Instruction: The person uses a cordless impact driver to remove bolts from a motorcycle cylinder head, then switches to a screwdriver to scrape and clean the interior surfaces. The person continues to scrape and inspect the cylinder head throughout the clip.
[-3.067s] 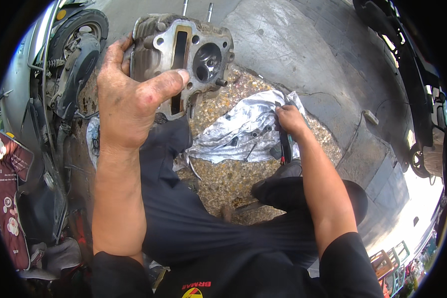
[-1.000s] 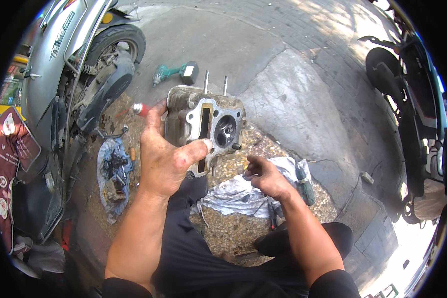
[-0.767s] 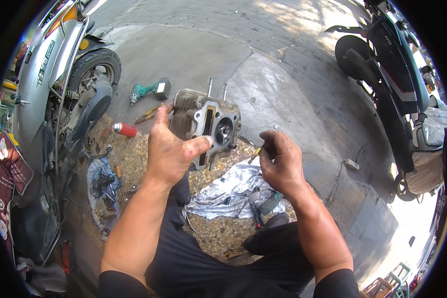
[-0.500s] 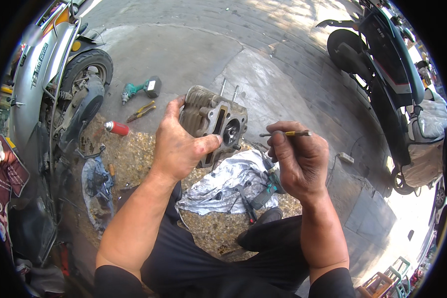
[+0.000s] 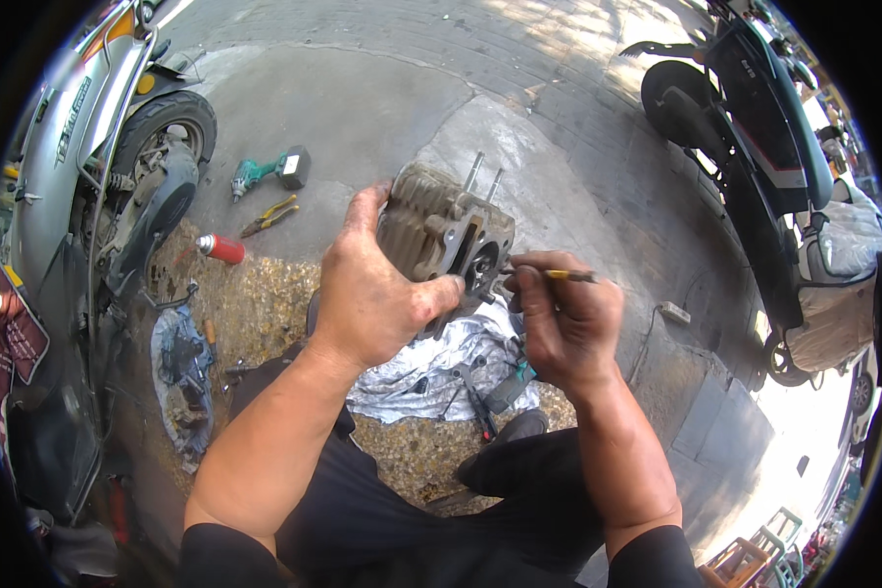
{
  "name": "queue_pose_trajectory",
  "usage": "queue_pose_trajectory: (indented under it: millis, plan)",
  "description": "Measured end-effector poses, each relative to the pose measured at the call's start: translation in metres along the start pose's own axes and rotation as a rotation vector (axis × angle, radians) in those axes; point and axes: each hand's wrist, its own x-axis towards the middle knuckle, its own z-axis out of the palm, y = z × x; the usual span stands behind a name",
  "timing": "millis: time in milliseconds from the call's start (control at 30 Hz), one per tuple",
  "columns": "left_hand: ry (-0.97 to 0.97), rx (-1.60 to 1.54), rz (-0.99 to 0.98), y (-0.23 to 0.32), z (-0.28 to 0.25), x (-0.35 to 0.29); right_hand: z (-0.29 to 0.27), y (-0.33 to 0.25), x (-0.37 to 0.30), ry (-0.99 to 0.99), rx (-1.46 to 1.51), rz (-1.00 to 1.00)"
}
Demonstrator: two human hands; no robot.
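Note:
My left hand [image 5: 387,284] grips a finned metal engine cylinder head [image 5: 416,220] from its left side, fingers over the fins and thumb across its front face. Two studs stick up from the top of the part, and its round chamber is turned toward my right hand. My right hand [image 5: 568,314] pinches a slim rod-shaped tool with a yellow band [image 5: 563,275]. Its left tip comes right up to the edge of the cylinder head; whether it touches, I cannot tell. Both hands are held above a stained white cloth [image 5: 392,387].
On the ground to the left are a green cordless drill [image 5: 257,173], yellow-handled pliers [image 5: 269,217], a red spray can [image 5: 221,249] and a plastic bag with parts [image 5: 183,367]. Another green power tool [image 5: 508,390] lies on the cloth. Scooters [image 5: 167,137] stand at both sides.
The cylinder head in my left hand has shifted right and slightly up. My right hand has moved left and a little down, bringing the rod tool close to it.

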Motion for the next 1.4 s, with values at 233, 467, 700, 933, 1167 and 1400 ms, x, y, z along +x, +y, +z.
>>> queue_pose_trajectory:
  millis: [233, 467, 700, 933, 1167, 1400]
  plan:
    - [-0.015, -0.058, -0.038, -0.006, 0.0, 0.006, 0.001, 0.037, -0.02, 0.094, 0.08, 0.157]
    - [0.046, 0.157, -0.188, 0.002, -0.013, -0.003, 0.042, 0.116, -0.105, -0.686, -0.358, 0.638]
    - [-0.019, 0.12, -0.288, 0.01, -0.024, -0.011, 0.097, 0.16, -0.242, -1.261, -0.429, 0.629]
    - [-0.091, 0.143, -0.275, 0.016, -0.041, -0.022, 0.153, 0.147, -0.286, -1.034, -0.038, 0.319]
    - [-0.001, 0.168, -0.107, -0.028, -0.061, -0.027, 0.085, 0.171, -0.208, -0.809, -0.43, 1.012]
    - [0.1, -0.171, -0.141, -0.026, -0.084, -0.026, 0.094, 0.176, -0.237, -0.935, -0.557, 1.201]
